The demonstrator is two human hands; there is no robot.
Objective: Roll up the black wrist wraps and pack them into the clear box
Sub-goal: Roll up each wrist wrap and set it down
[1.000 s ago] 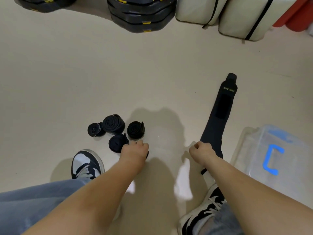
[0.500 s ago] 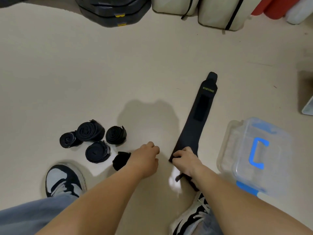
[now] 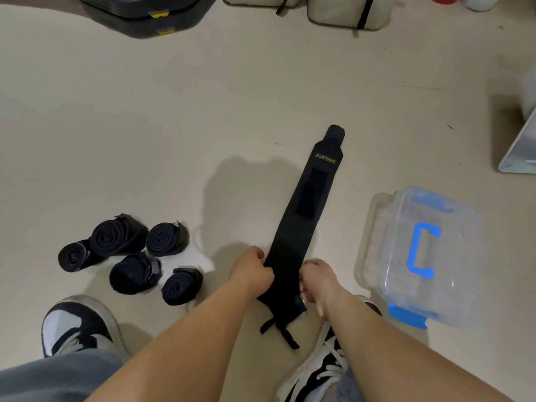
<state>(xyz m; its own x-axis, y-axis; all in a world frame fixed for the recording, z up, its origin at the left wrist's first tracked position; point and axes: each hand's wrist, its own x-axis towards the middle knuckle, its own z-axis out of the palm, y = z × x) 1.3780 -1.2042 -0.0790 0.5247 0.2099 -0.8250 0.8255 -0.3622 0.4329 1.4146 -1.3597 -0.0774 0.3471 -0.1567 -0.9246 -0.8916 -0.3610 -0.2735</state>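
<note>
Now the left hand [image 3: 252, 271] quits the rolled wraps [image 3: 119, 237] lower left, joining the right hand [image 3: 317, 281], both grips pinching the flat wrap [image 3: 301, 216] at its near end, rolling next.

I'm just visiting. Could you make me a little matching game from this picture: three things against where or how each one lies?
Things:
1. flat wrist wrap
2. rolled wraps
3. clear box

States:
A. clustered on the floor beside the left shoe
B. furthest right of the three, blue handle on top
C. stretched out, near end held by left hand and right hand

Pairs: 1-C; 2-A; 3-B
</note>
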